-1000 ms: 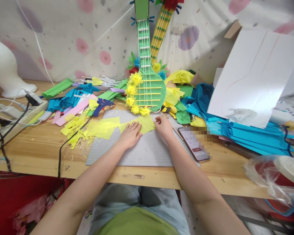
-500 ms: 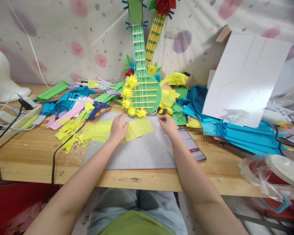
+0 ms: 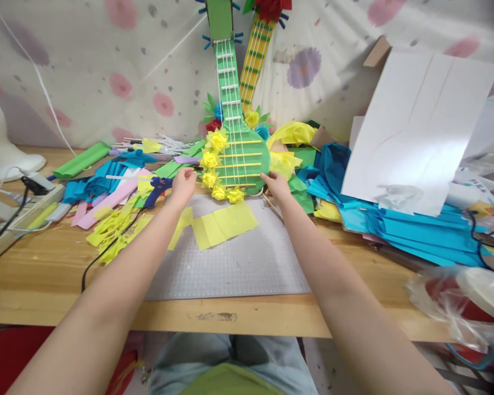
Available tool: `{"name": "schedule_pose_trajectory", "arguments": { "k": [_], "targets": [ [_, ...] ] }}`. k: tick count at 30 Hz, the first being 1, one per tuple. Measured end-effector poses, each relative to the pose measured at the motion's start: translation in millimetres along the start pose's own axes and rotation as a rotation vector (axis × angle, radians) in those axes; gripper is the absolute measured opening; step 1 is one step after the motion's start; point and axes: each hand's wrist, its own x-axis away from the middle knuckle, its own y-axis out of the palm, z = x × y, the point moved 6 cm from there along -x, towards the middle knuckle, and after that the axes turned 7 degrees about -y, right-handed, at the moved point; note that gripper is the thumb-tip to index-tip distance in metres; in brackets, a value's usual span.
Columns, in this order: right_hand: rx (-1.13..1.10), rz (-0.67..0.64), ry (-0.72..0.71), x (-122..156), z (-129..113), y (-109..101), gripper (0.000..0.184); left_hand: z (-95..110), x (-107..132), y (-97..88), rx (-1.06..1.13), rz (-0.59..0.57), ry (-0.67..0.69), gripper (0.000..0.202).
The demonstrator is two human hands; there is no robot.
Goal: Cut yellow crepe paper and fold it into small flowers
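Right fingers (image 3: pixel 267 178) touch green guitar (image 3: pixel 251 148)

The right hand (image 3: pixel 276 186) touches the lower right edge of a green guitar (image 3: pixel 247 160) — its body trimmed with yellow flowers (image 3: pixel 217 140) down the left and along the bottom. The left hand (image 3: pixel 183 186), fingers curled, sits between those flowers and a blue glue gun (image 3: pixel 157 192). Before the guitar, yellow paper (image 3: pixel 224 226) lies on a gray mat (image 3: pixel 239 274) on the wooden counter (image 3: pixel 271 321). A yellow guitar (image 3: pixel 256 60) leans behind; folded blue paper (image 3: pixel 420 227) lies to the right — below a white board (image 3: pixel 415 126).
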Motion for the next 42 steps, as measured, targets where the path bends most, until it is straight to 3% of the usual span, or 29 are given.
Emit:
{"name": "schedule_pose_trajectory", "arguments": {
  "k": [7, 14, 18, 24, 29, 35, 38, 40, 42],
  "targets": [
    [-0.142, 0.054, -0.027, -33, 4, 14, 0.026, -12, 0, 3.9, -0.048, -0.014, -0.014, 0.013],
    [-0.245, 0.113, 0.017, -26, 6, 29, 0.018, -30, -16, -9.0, 0.098, 0.112, -0.011, 0.016],
    [-0.338, 0.091, 0.074, -18, 0, 62, 0.011, -29, 10, -19.3, -0.007, 0.207, 0.124, 0.019],
    [-0.395, 0.086, 0.195, -8, 4, 103, 0.012, -26, 66, -7.2, -0.273, 0.106, 0.423, 0.029],
    [-0.317, 0.033, 0.173, -8, 4, 101, 0.011, -31, 94, 12.7, -0.390, -0.096, 0.524, 0.032],
    [-0.321, 0.077, 0.205, -5, -2, 86, 0.005, -28, 110, 20.2, -0.407, -0.147, 0.538, 0.031],
    [-0.337, 0.074, 0.198, -4, -7, 86, 0.007, -26, 105, 7.5, -0.337, -0.063, 0.539, 0.028],
    [-0.348, 0.065, 0.195, -1, -9, 85, 0.007, -30, 93, -13.0, -0.225, 0.102, 0.492, 0.023],
    [-0.358, 0.055, 0.193, 2, -11, 83, 0.006, -42, 75, -37.3, -0.082, 0.299, 0.360, 0.019]
  ]
}}
